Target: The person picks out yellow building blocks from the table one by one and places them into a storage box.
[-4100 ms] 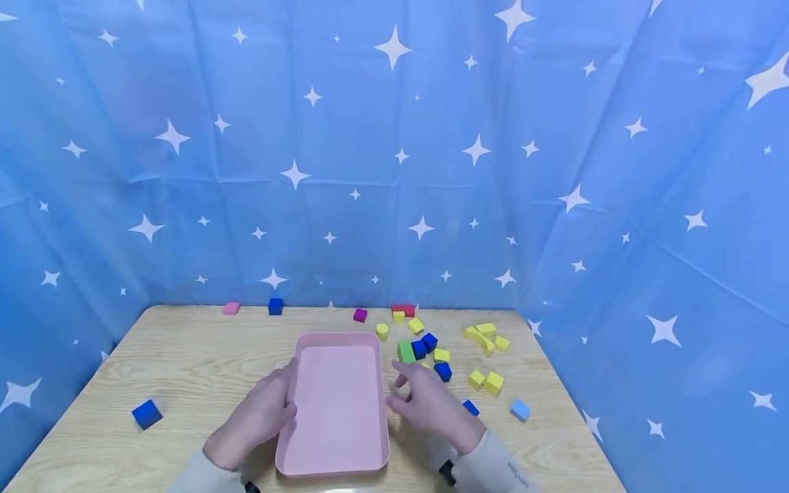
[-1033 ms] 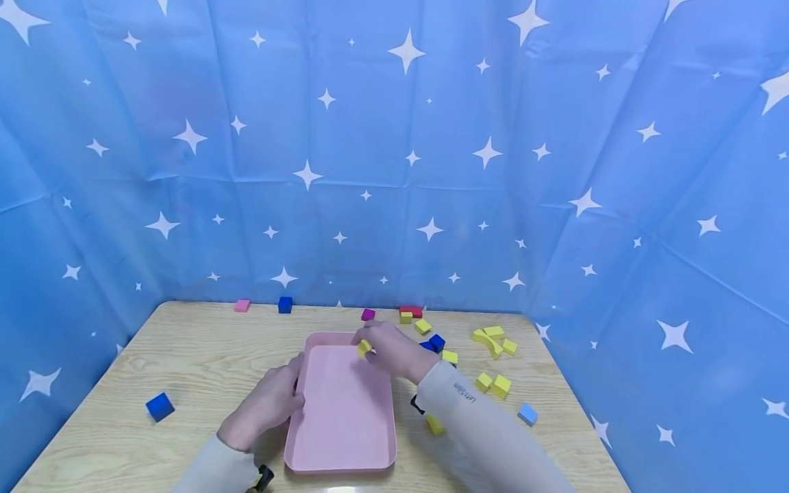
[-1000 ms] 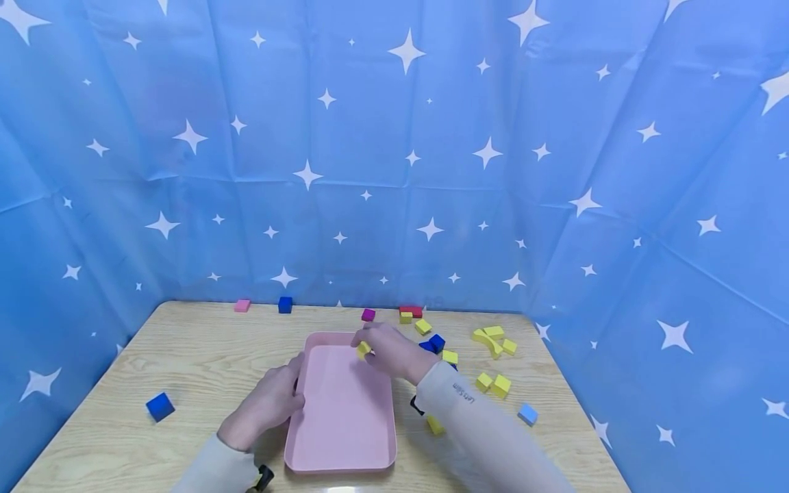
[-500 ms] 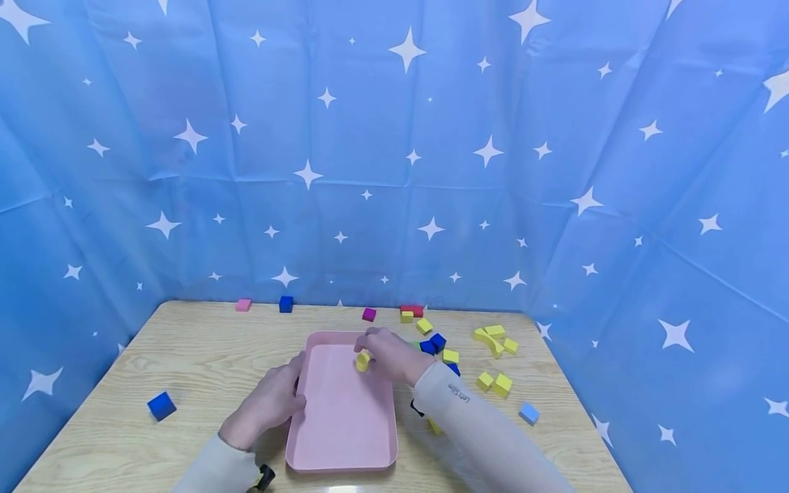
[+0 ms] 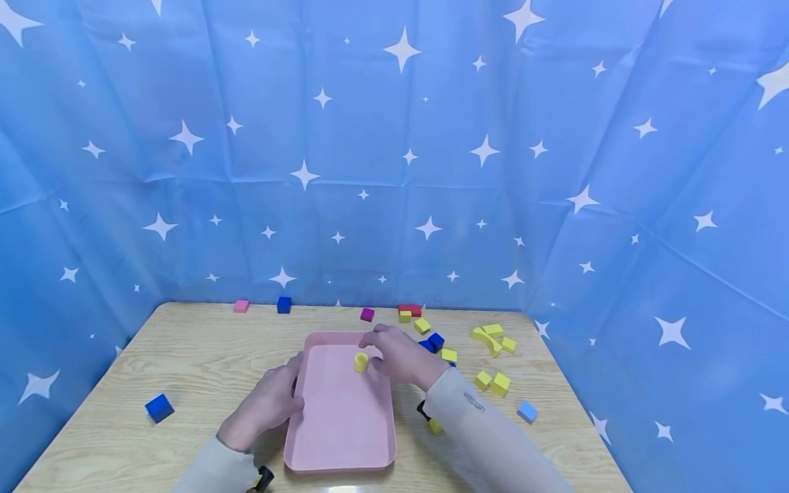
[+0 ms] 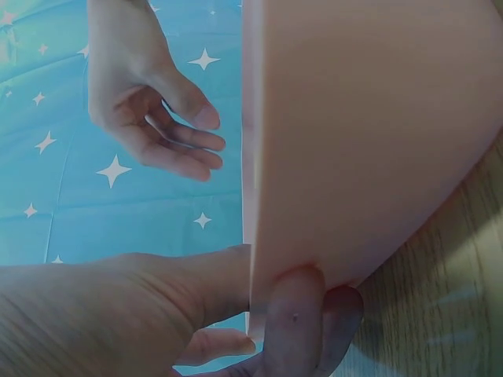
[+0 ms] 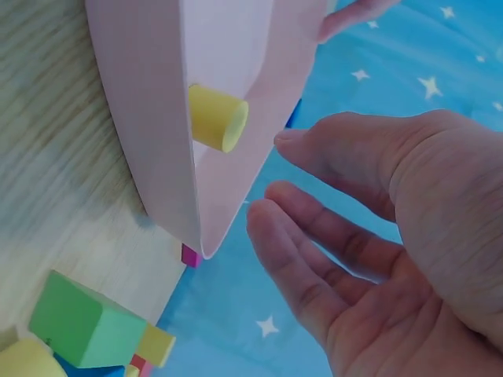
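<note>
A shallow pink tray (image 5: 342, 428) lies on the table between my hands. My left hand (image 5: 265, 400) grips its left wall, with the thumb over the rim and fingers outside, as the left wrist view shows on the tray wall (image 6: 361, 141). Inside the tray, near its far right part, a yellow cylinder block (image 5: 361, 362) stands on end. My right hand (image 5: 403, 356) hovers over the right rim with its fingers loosely bent. The right wrist view has a gap between those fingertips (image 7: 267, 208) and the cylinder.
Right of the tray lie yellow blocks (image 5: 501, 384), dark blue blocks (image 5: 435, 341), a light blue block (image 5: 527, 411) and a green block (image 7: 86, 322). Along the back edge sit pink (image 5: 242, 306), blue (image 5: 283, 305), purple (image 5: 367, 314) and red (image 5: 411, 310) blocks. A blue cube (image 5: 159, 408) is at left.
My right hand brought the yellow cylinder from the table into the tray, let go of it, and drew back slightly right. My left hand stays on the tray wall.
</note>
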Motion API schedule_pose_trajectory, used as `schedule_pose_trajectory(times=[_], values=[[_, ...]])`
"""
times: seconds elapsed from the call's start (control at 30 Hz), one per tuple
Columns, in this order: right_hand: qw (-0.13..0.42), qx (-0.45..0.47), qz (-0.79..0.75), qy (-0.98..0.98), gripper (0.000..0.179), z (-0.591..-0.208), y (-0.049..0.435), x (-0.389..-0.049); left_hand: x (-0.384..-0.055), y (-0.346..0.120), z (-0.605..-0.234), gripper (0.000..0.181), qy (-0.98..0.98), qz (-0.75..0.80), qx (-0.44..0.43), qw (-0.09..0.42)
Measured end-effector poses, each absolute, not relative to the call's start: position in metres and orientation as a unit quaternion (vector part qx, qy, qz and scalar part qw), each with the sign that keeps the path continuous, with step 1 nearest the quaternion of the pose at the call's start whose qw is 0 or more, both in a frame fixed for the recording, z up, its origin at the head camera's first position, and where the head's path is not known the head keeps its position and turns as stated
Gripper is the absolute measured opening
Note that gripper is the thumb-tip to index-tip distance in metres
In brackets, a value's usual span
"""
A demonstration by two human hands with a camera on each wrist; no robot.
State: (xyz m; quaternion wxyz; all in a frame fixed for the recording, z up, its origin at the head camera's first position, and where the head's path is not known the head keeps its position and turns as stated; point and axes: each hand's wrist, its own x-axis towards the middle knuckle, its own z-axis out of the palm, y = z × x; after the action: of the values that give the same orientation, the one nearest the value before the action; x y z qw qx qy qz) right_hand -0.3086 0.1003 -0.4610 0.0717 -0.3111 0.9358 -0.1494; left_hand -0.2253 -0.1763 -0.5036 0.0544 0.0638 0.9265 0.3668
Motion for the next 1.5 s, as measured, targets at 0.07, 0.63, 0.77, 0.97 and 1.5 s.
schedule_pose_trajectory(times=[0.07, 0.63, 0.77, 0.97, 1.5], values=[[0.067, -0.311, -0.153, 0.936, 0.039, -0.461, 0.103, -0.306, -0.226, -0.177, -0.504, 0.095, 0.927, 0.366, 0.062, 0.056], [0.029, -0.266, -0.231, 0.936, 0.035, -0.473, 0.160, -0.269, -0.226, -0.180, -0.505, 0.096, 0.931, 0.357, 0.053, 0.052], [0.027, -0.249, -0.243, 0.937, 0.034, -0.477, 0.178, -0.258, -0.226, -0.180, -0.505, 0.095, 0.931, 0.358, 0.052, 0.054], [0.039, -0.223, -0.233, 0.946, 0.035, -0.475, 0.200, -0.243, -0.226, -0.180, -0.502, 0.095, 0.928, 0.365, 0.049, 0.058], [0.101, -0.223, -0.226, 0.943, 0.041, -0.497, 0.226, -0.214, -0.225, -0.176, -0.505, 0.094, 0.922, 0.380, 0.039, 0.062]])
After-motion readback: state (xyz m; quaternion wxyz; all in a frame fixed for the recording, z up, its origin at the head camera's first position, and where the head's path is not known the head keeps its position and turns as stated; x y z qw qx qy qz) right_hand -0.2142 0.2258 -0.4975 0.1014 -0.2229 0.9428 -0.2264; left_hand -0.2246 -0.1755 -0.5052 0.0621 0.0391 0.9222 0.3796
